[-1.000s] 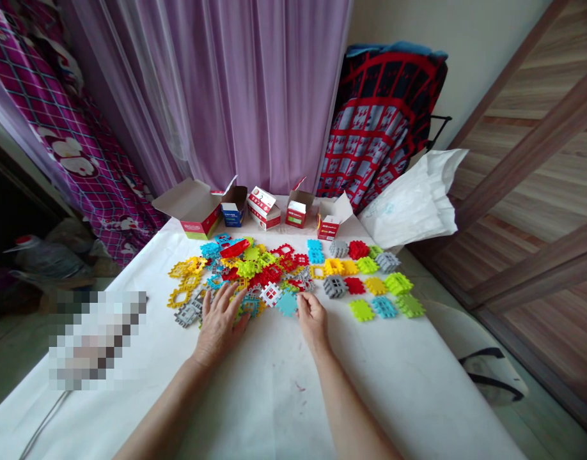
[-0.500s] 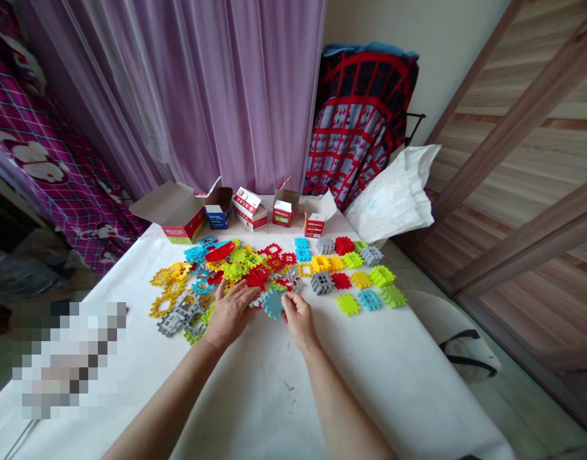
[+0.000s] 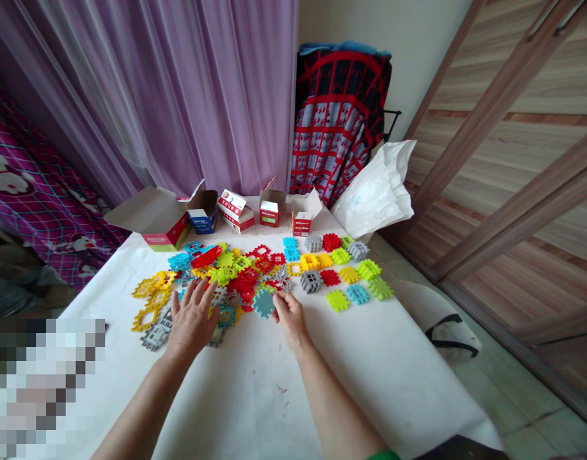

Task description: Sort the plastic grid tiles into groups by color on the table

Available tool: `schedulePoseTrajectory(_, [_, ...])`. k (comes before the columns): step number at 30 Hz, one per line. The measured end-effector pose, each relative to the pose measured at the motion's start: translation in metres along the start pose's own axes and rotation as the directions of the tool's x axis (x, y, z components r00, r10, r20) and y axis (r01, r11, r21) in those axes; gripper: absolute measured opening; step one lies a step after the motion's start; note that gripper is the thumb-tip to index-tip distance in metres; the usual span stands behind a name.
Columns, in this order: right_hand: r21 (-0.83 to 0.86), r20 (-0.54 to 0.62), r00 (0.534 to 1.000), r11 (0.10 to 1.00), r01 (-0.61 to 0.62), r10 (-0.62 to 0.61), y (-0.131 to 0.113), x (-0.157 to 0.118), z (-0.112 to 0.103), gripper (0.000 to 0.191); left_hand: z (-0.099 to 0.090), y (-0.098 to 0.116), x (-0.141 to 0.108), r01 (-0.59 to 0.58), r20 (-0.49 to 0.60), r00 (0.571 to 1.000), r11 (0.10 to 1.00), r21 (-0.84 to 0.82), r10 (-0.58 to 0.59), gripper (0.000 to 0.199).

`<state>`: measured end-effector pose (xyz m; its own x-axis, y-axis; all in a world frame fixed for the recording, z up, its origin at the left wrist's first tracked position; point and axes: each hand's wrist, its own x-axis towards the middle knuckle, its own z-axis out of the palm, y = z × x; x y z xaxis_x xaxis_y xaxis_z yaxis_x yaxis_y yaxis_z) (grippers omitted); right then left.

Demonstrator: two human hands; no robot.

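Observation:
A flat blue toothed building tile is pinched at its right edge by my right hand, just in front of the pile. My left hand, fingers spread, is over the left part of a heap of mixed interlocking tiles, and it covers some of them. Red tiles and lime green tiles lie in the heap's middle. Yellow tiles and grey tiles spread at its left. Right of my right hand, tiles sit in small sorted stacks, among them a grey stack and a lime green tile.
Several open cardboard boxes stand along the back of the white-covered table, from a large one at left to a small red one. A white bag is at the back right corner. A wooden cabinet stands beyond.
My left hand has drawn away from the blue tile and moved left across the heap, its fingers spreading. My right hand keeps its pinch on the blue tile. The view has turned slightly right.

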<state>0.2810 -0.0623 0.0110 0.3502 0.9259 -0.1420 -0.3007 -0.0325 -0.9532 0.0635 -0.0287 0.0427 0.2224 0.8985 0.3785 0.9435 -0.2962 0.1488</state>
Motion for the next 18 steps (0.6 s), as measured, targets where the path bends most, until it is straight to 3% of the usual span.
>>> schedulePoseTrajectory(5, [-0.015, 0.009, 1.000, 0.999, 0.030, -0.030, 0.003, -0.001, 0.001, 0.045, -0.008, 0.021, -0.023, -0.063, -0.030, 0.998, 0.966, -0.252, 0.057, 0.039])
schedulePoseTrajectory(8, [-0.036, 0.020, 0.999, 0.998, 0.049, -0.048, 0.003, -0.003, 0.001, 0.042, -0.012, 0.037, -0.027, 0.106, 0.115, 0.992, 0.869, -0.483, -0.057, 0.040])
schedulePoseTrajectory(11, [-0.075, 0.048, 0.996, 0.994, 0.081, -0.078, 0.002, -0.004, 0.000, 0.038, -0.010, 0.051, -0.027, 0.331, 0.267, 0.942, 0.673, -0.661, -0.201, 0.043])
schedulePoseTrajectory(13, [-0.095, 0.069, 0.993, 0.990, 0.105, -0.098, 0.002, -0.005, -0.001, 0.036, -0.006, 0.057, -0.025, 0.386, 0.308, 0.922, 0.575, -0.721, -0.233, 0.048])
schedulePoseTrajectory(18, [-0.137, 0.102, 0.989, 0.984, 0.117, -0.104, 0.004, -0.006, 0.000, 0.033, 0.002, 0.064, -0.019, 0.441, 0.359, 0.897, 0.457, -0.772, -0.258, 0.061])
